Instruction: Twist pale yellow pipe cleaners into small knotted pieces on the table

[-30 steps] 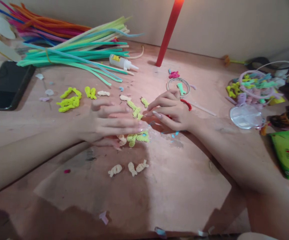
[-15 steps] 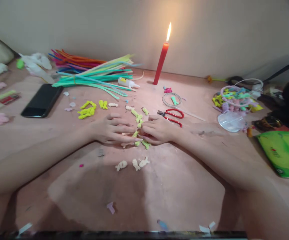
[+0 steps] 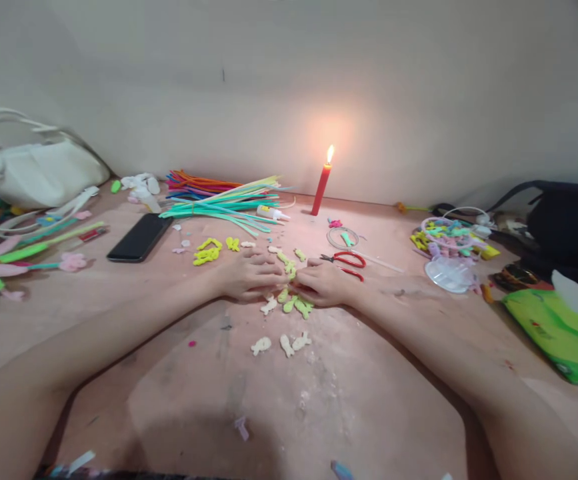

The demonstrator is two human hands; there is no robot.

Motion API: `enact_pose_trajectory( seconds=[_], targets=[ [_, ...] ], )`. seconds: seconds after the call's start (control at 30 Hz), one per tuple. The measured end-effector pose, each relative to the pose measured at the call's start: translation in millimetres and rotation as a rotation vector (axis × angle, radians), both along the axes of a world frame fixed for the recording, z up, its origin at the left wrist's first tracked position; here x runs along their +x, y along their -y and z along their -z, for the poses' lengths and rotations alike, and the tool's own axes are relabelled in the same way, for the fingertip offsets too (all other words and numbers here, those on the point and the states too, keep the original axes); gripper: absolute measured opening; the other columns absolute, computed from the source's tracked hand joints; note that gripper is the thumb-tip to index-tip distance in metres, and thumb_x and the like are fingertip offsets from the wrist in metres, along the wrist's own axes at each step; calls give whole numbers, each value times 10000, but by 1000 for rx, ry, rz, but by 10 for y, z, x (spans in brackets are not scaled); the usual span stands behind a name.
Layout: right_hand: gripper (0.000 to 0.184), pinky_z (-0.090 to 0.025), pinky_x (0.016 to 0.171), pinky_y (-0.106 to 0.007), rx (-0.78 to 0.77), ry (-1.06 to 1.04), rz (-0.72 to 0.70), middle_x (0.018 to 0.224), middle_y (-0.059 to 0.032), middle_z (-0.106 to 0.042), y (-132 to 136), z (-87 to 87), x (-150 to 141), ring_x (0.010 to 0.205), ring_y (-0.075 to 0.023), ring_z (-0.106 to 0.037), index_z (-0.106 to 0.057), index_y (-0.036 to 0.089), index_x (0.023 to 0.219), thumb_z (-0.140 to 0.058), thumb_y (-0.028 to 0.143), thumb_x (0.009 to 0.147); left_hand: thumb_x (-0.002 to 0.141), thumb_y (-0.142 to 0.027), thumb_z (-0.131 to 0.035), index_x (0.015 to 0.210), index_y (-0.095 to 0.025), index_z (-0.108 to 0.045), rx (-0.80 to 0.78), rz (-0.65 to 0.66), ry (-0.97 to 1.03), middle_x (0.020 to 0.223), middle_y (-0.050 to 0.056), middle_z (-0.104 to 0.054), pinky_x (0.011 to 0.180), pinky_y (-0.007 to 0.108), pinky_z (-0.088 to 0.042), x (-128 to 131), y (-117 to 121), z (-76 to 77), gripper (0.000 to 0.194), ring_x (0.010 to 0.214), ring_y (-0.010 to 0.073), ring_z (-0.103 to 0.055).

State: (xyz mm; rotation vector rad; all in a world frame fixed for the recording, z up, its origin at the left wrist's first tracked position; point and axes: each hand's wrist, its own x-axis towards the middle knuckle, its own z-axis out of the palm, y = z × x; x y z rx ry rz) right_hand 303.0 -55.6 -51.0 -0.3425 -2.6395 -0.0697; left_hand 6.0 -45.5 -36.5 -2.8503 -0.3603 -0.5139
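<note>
My left hand (image 3: pixel 249 277) and my right hand (image 3: pixel 325 283) rest on the table (image 3: pixel 369 400), fingertips meeting over a cluster of small pale green twisted chenille pieces (image 3: pixel 293 305). Both hands' fingers are curled and pinched together around something small that I cannot make out. Three cream twisted pieces (image 3: pixel 281 345) lie just in front of the hands. More yellow twisted pieces (image 3: pixel 207 253) lie behind the left hand. Red-handled scissors (image 3: pixel 349 260) lie right behind my right hand.
A lit red candle (image 3: pixel 321 187) stands at the wall. A bundle of coloured chenille stems (image 3: pixel 219 199), a glue bottle (image 3: pixel 273 213) and a black phone (image 3: pixel 139 237) lie at back left. A white bag (image 3: pixel 33 170) sits far left. A green packet (image 3: pixel 556 333) and craft clutter (image 3: pixel 451 233) lie right.
The view has pulled back and tilted up, showing the candle flame, wall and white bag. My hands stay together over the green pieces, fingers now more curled than a second ago.
</note>
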Motion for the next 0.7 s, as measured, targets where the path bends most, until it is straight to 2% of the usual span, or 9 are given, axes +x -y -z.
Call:
enact_pose_trajectory(
  seconds=[0.07,0.13,0.17,0.23,0.3,0.37,0.47,0.6,0.7],
  targets=[
    [273,-371,726,-340,-10,-16,-7,736,-14,-712,-2,6,4,627,-175,-516,-621,223,914,-516,280,1159,1115,-357,-566,1350,-293,-786,-65,-244,-25,1311,67,-856,1130,406,-471,-103,-165,-128,328,1268,262,-739],
    [299,-382,726,-336,-27,-28,-12,725,-11,-706,-2,12,7,624,-175,-501,-622,224,896,-514,298,1165,1096,-369,-556,1476,-273,-726,-152,-646,-123,1549,92,-754,1264,430,-417,-292,-407,-314,428,1484,297,-634],
    [309,-384,724,-334,-38,-36,-11,723,-11,-704,-1,13,9,625,-175,-498,-624,225,891,-514,314,1166,1052,-338,-583,1565,-208,-663,-157,-766,-130,1636,155,-681,1286,468,-405,-407,-545,-410,535,1547,345,-586],
    [322,-382,720,-336,-71,-58,10,727,-15,-704,-2,14,14,634,-178,-500,-629,228,884,-525,356,1161,938,-257,-636,1695,16,-457,-156,-949,-128,1741,354,-491,1296,590,-379,-638,-821,-570,824,1625,492,-479],
    [329,-374,707,-337,-115,-96,50,714,-17,-688,-8,10,26,640,-183,-500,-626,233,872,-528,379,1151,862,-263,-683,1692,137,-357,-185,-1083,-161,1647,460,-521,1253,658,-401,-809,-1063,-653,977,1562,573,-521],
    [322,-360,682,-336,-170,-145,90,675,-11,-651,-23,6,43,633,-187,-501,-624,237,862,-530,385,1133,857,-276,-667,1689,72,-399,-215,-1140,-203,1567,401,-634,1236,634,-426,-885,-1248,-659,941,1486,534,-605],
    [298,-358,652,-327,-270,-228,133,639,-1,-617,-55,1,69,616,-182,-508,-629,238,857,-559,398,1099,845,-279,-662,1593,-20,-535,-216,-1160,-243,1517,327,-699,1204,553,-459,-863,-1416,-595,801,1432,479,-647],
    [331,-391,633,-319,-419,-398,228,692,-14,-634,-83,-11,85,635,-176,-529,-589,241,836,-599,468,1077,868,-250,-645,1517,-14,-568,-152,-1149,-216,1441,326,-719,1160,498,-468,-826,-1502,-499,695,1404,461,-643],
    [401,-360,591,-310,-521,-576,338,692,18,-535,-89,-42,95,610,-158,-458,-518,255,848,-541,542,1127,927,-221,-586,1487,-38,-600,-100,-1105,-165,1456,313,-705,1170,510,-450,-877,-1510,-395,589,1433,460,-609]
  ],
)
